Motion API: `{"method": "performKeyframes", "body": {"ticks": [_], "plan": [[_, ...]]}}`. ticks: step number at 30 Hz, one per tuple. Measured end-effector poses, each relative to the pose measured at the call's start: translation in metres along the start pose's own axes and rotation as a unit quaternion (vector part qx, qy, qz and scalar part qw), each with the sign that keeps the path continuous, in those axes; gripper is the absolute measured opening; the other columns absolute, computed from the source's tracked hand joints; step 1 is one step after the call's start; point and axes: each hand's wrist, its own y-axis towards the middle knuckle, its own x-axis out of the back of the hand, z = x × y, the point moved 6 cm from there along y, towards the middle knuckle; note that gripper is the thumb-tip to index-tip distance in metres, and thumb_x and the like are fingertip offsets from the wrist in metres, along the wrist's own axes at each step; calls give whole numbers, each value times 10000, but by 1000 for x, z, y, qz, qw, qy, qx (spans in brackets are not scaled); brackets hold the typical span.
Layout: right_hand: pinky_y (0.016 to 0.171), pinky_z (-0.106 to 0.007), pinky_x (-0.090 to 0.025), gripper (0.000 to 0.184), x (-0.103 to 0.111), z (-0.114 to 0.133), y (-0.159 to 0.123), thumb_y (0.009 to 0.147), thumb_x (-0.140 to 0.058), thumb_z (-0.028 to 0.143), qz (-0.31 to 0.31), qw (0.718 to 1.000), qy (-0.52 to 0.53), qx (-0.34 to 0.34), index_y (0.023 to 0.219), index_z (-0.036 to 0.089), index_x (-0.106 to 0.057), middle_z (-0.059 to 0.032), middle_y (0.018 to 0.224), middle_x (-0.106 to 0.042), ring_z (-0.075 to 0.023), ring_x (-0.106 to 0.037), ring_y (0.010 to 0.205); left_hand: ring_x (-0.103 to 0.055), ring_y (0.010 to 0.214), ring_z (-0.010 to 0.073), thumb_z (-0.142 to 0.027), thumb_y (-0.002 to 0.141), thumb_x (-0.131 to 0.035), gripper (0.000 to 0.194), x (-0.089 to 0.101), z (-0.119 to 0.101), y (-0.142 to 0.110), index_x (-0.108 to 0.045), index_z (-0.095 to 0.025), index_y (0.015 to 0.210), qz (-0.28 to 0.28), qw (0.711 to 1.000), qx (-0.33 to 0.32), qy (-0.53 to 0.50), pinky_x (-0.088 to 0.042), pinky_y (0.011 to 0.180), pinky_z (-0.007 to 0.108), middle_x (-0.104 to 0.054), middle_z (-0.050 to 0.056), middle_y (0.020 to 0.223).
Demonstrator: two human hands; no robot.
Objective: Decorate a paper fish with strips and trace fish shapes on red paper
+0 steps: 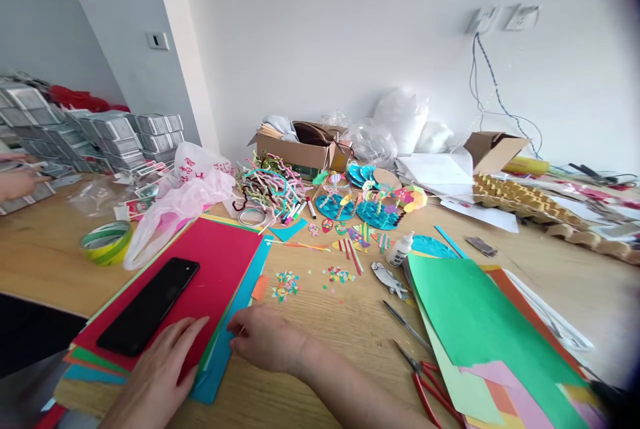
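Observation:
My left hand (160, 369) lies flat, fingers stretched out, on the red top sheet (215, 262) of a stack of coloured paper at the table's near left. A black phone (149, 306) rests on that red sheet just beyond its fingertips. My right hand (267, 338) sits beside the stack's right edge, fingers curled and pinching the edge of the blue sheet (220, 356). An orange paper scrap (260, 287) and a small heap of confetti bits (286, 282) lie just past the right hand.
Red-handled scissors (425, 382) and a green-topped paper stack (480, 322) lie to the right. A glue bottle (400, 249), green tape roll (107, 241), pink plastic bag (175, 206), pipe cleaners (267, 186), cardboard boxes and egg trays crowd the wooden table. Another person's hand (17, 182) is at far left.

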Motion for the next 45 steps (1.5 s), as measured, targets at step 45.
{"method": "performKeyframes", "body": {"ticks": [45], "plan": [[625, -235, -460, 194, -44, 47, 35, 857, -502, 202, -76, 979, -116, 150, 877, 211, -695, -24, 829, -634, -170, -597, 778, -673, 696, 160, -549, 849, -416, 403, 45, 12, -12, -643, -230, 753, -35, 981, 94, -164, -537, 630, 196, -691, 19, 762]]}}
